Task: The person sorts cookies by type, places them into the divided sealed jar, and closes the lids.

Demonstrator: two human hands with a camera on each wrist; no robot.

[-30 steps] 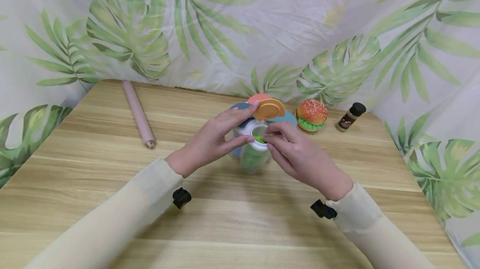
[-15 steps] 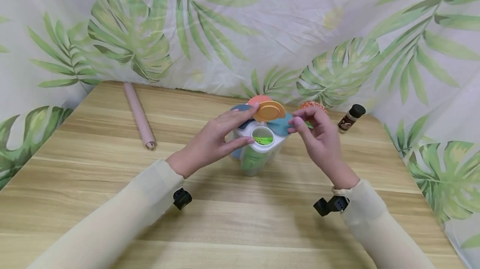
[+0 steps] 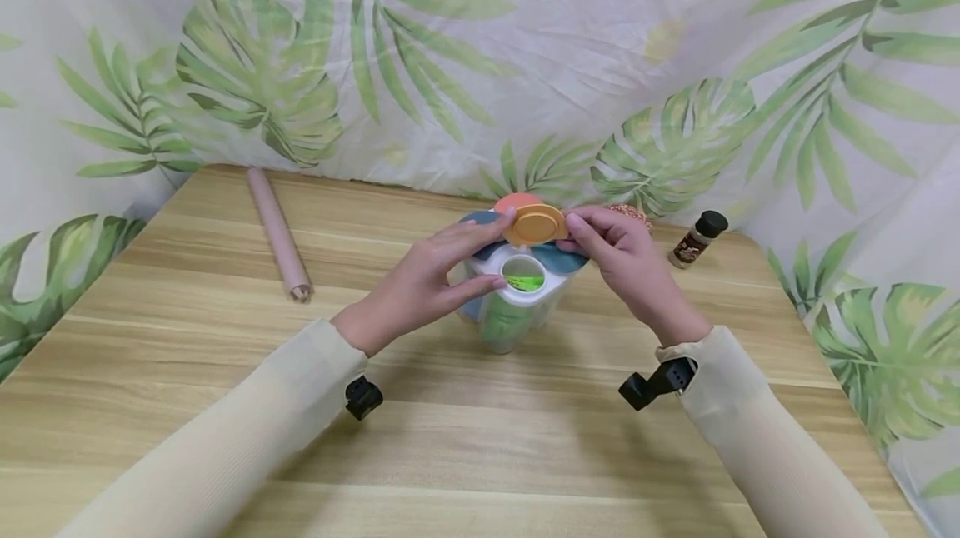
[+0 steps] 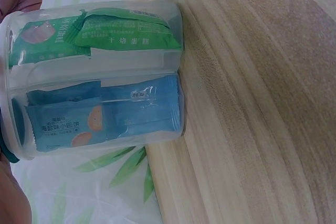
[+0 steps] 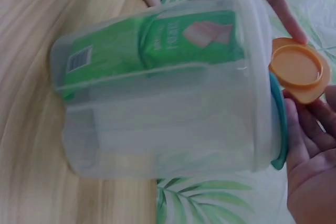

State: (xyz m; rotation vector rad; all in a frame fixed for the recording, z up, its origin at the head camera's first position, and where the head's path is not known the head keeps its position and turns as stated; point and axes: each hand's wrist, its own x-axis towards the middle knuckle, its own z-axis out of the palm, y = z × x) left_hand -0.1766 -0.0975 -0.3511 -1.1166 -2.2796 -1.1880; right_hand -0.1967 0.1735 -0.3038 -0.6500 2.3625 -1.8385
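Observation:
A clear divided snack container [image 3: 510, 317] with a white top stands upright on the table. Its orange flip lid [image 3: 536, 226] is raised, exposing a round opening with a bright green packet [image 3: 525, 281] inside. My right hand [image 3: 626, 259] pinches the right edge of that lid between thumb and fingers. Across the top's left side my left hand [image 3: 423, 284] rests with fingers extended, a fingertip on the orange lid and the thumb at the opening's rim. Blue packets [image 4: 134, 108] and green packets [image 4: 123, 32] show through the walls in the left wrist view; one compartment [image 5: 173, 116] holds nothing.
A toy burger [image 3: 633, 213] sits behind my right hand, mostly hidden. To its right stands a black-capped seasoning bottle [image 3: 697, 240]. A rolled pink mat [image 3: 279, 234] lies at the left. A leaf-patterned cloth [image 3: 450, 63] hangs behind the table.
My right hand left the opening, drew back to the right, then came to the orange lid's edge and took hold of it. My left hand has stayed in place.

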